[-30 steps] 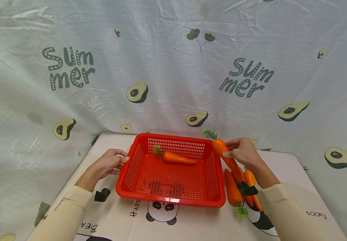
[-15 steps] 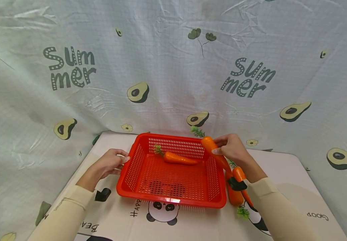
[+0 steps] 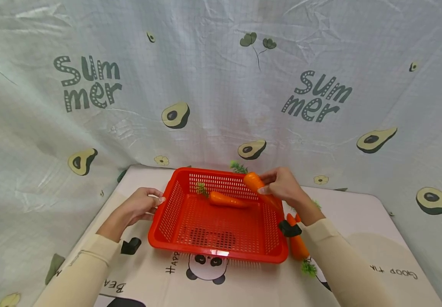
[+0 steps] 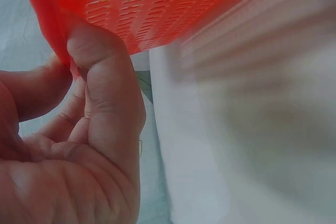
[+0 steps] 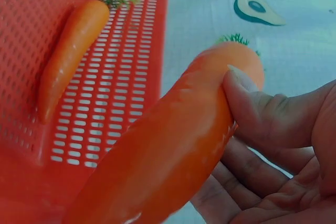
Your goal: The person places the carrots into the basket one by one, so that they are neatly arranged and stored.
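My left hand (image 3: 139, 206) pinches the left rim of a red plastic basket (image 3: 221, 256), thumb and curled fingers on its edge in the left wrist view. Near its top end, a carrot (image 5: 173, 129) with a green leafy tuft is held between thumb and fingers of my right hand (image 3: 284, 187). That carrot slants over the basket's right rim, its tip pointing down toward the front right. Inside the basket, by the back wall, lies another carrot (image 3: 228, 200), its green top to the left.
Right of the basket more carrots (image 3: 299, 247) lie on the table, partly hidden by my right wrist. The table wears a panda-print cloth (image 3: 359, 256). Behind it hangs a pale curtain (image 3: 213, 85) printed with avocados.
My right hand has carried its carrot leftward, from beside the basket to over its right rim. My left hand keeps its place on the left rim.
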Available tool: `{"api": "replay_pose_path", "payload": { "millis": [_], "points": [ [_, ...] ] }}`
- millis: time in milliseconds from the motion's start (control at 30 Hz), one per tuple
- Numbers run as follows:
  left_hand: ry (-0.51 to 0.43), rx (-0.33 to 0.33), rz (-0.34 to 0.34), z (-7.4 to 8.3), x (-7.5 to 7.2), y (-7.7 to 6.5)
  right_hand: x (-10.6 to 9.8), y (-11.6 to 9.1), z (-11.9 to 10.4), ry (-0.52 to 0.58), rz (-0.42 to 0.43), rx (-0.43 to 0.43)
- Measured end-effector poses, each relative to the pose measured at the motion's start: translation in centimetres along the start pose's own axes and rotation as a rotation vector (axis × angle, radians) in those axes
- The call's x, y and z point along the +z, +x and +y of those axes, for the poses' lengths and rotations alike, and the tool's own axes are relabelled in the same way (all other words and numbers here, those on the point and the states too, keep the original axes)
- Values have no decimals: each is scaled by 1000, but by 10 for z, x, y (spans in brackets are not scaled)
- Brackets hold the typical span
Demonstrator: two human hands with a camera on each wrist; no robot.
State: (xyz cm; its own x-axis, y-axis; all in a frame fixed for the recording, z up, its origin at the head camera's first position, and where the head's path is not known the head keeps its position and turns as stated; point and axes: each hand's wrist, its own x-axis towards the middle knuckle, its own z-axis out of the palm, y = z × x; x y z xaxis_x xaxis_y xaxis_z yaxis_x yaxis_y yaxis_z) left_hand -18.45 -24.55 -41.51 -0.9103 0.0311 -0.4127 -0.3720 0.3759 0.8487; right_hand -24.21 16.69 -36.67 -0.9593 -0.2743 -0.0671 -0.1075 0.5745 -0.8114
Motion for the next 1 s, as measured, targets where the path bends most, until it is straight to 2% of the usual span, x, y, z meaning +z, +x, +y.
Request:
{"api": "replay_pose_path", "payload": {
  "millis": [367,567,1000],
  "points": [
    [-9,-12,0,0,0,0,18,15,-4,1,-40,-25],
    [-15,-14,-2,0,0,2,23,21,-7,7,-51,-57],
    [-19,-19,2,3,1,0,33,29,-10,17,-90,-68]
  ]
}}
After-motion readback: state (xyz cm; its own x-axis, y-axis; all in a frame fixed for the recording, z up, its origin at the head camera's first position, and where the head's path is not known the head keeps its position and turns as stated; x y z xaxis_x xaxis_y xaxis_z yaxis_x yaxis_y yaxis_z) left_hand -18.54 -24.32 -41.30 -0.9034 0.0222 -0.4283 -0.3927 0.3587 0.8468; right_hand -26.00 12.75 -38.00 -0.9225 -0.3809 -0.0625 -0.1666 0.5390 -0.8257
